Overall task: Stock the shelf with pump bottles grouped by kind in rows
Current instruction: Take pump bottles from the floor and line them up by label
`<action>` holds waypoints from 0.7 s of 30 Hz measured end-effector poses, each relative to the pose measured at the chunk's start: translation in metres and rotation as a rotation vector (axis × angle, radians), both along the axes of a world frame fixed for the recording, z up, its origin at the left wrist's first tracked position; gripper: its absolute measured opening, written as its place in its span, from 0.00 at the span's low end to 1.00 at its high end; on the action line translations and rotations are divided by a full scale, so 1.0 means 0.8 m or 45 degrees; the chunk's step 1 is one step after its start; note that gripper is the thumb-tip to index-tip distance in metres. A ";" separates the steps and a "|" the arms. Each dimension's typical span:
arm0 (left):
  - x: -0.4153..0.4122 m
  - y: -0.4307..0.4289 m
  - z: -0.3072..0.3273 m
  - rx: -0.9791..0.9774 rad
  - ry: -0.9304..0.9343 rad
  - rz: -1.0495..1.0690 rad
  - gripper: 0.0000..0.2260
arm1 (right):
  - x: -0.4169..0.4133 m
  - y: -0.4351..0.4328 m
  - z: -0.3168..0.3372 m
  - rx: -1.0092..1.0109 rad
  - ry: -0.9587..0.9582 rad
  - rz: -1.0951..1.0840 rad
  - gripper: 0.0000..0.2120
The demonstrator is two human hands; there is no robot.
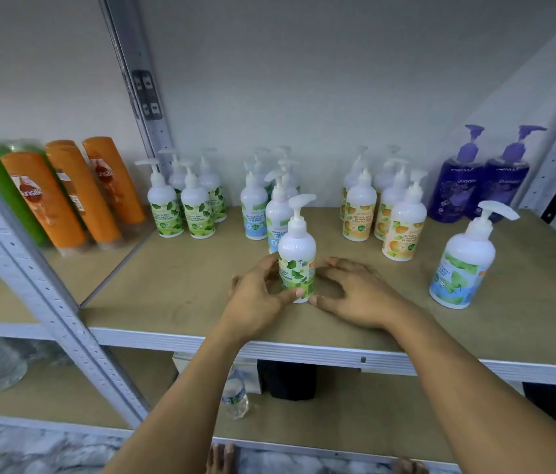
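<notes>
Green-leaf hand wash pump bottle is gripped upright on shelf by left hand; right hand is held loosely spread just beside it.

I've got just the one view, a wide-angle camera on the head, so the upright bows near the frame's edge. It faces forward and down onto the shelf from close in front of its rail. The left hand and right hand sit mid-frame by a pump bottle. The back wall fills the top and a lower shelf the bottom. Below that is probably floor, too blurred to be sure.
</notes>
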State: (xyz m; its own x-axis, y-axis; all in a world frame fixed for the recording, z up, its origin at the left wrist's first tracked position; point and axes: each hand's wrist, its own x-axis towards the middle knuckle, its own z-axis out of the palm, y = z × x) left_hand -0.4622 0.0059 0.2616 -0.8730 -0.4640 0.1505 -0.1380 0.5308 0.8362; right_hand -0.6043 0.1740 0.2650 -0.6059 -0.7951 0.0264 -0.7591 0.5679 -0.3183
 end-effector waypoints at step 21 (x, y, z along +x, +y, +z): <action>0.026 -0.036 0.015 0.069 0.235 0.358 0.24 | 0.023 -0.018 -0.003 0.097 0.129 -0.056 0.33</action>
